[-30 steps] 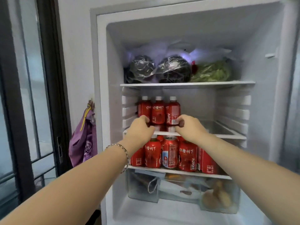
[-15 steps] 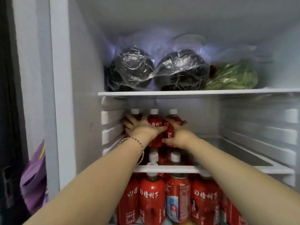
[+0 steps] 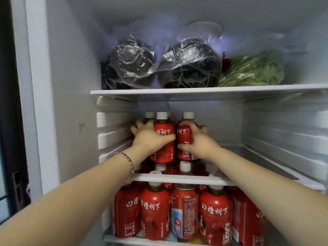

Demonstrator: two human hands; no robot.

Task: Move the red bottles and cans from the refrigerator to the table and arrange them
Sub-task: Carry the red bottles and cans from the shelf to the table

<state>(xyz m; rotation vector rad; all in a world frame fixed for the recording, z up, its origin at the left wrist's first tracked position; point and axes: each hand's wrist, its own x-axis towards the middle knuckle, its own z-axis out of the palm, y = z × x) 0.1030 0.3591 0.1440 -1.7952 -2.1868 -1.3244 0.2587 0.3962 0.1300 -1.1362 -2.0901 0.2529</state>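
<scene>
Centre frame, fridge's middle shelf [image 3: 179, 178]: left hand [image 3: 148, 138] wraps a red juice bottle [image 3: 164, 129], thumb across the label, fingers curled round its far side & touching a third bottle [image 3: 149, 115] behind. Right hand [image 3: 201, 145] clamps the neighbouring bottle [image 3: 183, 137], fingers over its shoulder, thumb low on the label. More red bottles [image 3: 155, 212] & a can [image 3: 184, 210] stand on the shelf below, bottom of frame. Bottles look full, so prob. weighty; stiff plastic, poss. slick w/ chill. Best held round the mid-body, not by the white caps [image 3: 161, 115].
</scene>
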